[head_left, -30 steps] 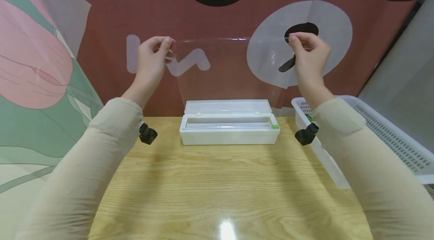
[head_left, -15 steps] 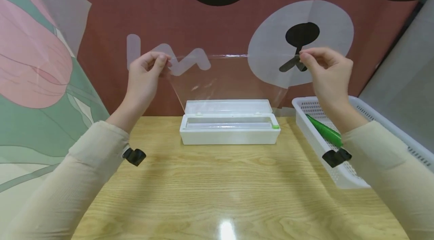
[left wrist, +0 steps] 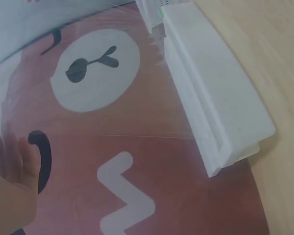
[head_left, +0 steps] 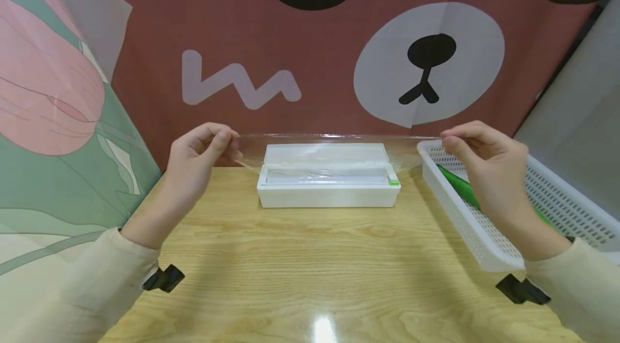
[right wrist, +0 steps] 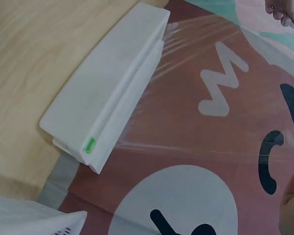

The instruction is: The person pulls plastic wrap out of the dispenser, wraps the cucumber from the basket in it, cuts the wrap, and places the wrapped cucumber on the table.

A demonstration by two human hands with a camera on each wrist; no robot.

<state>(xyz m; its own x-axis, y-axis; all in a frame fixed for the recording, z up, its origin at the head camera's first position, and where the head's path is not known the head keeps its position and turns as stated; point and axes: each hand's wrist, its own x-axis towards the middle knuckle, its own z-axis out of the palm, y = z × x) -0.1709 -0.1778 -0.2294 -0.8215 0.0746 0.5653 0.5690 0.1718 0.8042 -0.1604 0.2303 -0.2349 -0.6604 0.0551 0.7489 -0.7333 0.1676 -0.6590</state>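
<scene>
A sheet of clear cling film [head_left: 407, 148] is stretched between the two hands and runs down to a white dispenser box [head_left: 329, 196]. My left hand [head_left: 194, 162] pinches the film's left corner between thumb and fingers. The opposite corner is pinched by my right hand [head_left: 496, 170]. Behind the film, the box's lid [head_left: 324, 152] stands raised, and a roll [head_left: 329, 179] shows inside. A small green piece [head_left: 393, 182] sits at the box's right end. In both wrist views the film [right wrist: 186, 103] spreads out from the box [left wrist: 220, 83].
A white perforated basket [head_left: 489, 259] stands at the right with a long green item [head_left: 457, 186] in it, partly behind the right hand. The box rests on a wooden table [head_left: 310, 262] against a printed cloth [head_left: 329, 63].
Both hands have come down and moved farther apart, still pinching the film. Its upper edge has dropped from high above the box to just above the lid. The box has stayed put.
</scene>
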